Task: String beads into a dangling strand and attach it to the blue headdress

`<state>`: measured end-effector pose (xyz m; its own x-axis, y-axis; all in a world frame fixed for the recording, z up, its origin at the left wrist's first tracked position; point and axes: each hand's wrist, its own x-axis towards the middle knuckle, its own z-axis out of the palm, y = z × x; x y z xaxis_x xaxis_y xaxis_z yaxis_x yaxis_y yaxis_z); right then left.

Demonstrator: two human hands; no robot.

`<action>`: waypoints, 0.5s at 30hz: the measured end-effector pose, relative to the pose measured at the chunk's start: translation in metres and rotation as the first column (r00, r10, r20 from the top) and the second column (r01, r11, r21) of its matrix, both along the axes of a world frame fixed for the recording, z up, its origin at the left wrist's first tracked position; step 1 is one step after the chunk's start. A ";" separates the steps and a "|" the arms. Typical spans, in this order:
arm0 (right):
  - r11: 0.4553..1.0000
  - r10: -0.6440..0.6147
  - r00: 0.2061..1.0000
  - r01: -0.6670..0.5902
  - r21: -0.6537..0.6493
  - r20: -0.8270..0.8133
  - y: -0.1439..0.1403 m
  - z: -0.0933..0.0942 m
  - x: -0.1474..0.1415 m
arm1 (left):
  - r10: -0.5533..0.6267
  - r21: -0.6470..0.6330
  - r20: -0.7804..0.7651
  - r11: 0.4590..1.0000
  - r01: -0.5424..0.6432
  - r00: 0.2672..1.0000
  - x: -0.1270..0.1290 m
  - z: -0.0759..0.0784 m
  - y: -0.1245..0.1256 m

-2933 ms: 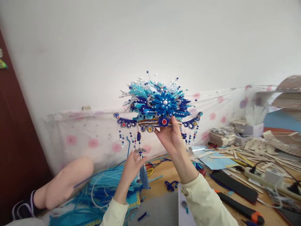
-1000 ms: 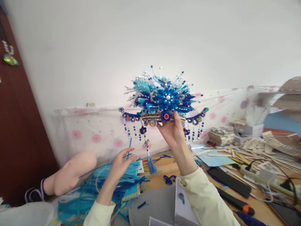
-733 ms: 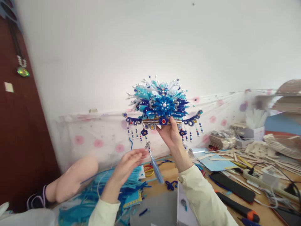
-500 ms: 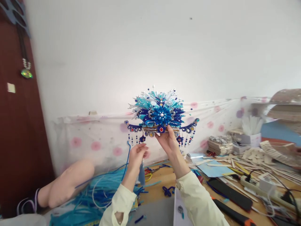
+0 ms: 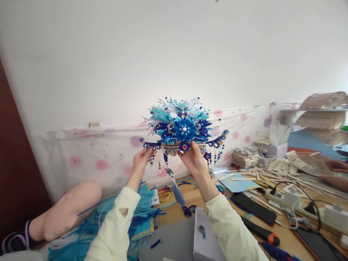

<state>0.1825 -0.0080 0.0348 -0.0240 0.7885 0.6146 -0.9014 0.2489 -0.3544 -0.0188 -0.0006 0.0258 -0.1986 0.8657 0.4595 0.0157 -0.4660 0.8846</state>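
A blue beaded headdress (image 5: 185, 129) with a large petalled flower, pearl-tipped sprays and two curved side wings is held up in front of the wall. My right hand (image 5: 193, 159) grips its lower band near the middle, thumb in front. At the left wing, my left hand (image 5: 140, 163) pinches the wing's underside beside the hanging bead strings. From the left part of the band a long bead string with a pale blue tassel (image 5: 178, 195) hangs at a slant. Whether the left fingers hold the wing or a bead strand is hard to see.
Turquoise pipe cleaners (image 5: 141, 206) pile up at the left, near another person's bare limb (image 5: 67, 210). In front stands a white box (image 5: 208, 239). Wooden sticks (image 5: 288, 181), a power strip (image 5: 285, 204) and a black phone (image 5: 320, 243) lie right. Another person's hand (image 5: 337, 170) shows at the far right.
My left hand has risen leftward from below the headdress to its left wing. The tassel now swings at a slant, clear of my hand. The view has shifted slightly right.
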 end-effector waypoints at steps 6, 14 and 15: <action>1.000 0.011 1.000 -0.011 -0.004 -0.005 -0.002 0.000 0.002 | -0.099 -0.060 -0.023 0.993 0.097 0.995 0.003 -0.012 -0.002; 0.999 0.027 1.000 -0.027 0.024 -0.007 -0.003 0.000 0.003 | -0.069 -0.090 -0.115 0.994 0.059 0.991 0.005 -0.016 0.006; 0.999 0.029 1.000 -0.028 0.025 -0.005 -0.004 0.000 0.003 | -0.069 -0.087 -0.116 0.994 0.059 0.991 0.005 -0.015 0.006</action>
<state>0.1854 -0.0117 0.0346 -0.0425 0.7716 0.6347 -0.9102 0.2319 -0.3430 -0.0135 0.0054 0.0110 -0.0902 0.9111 0.4021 0.0959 -0.3939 0.9141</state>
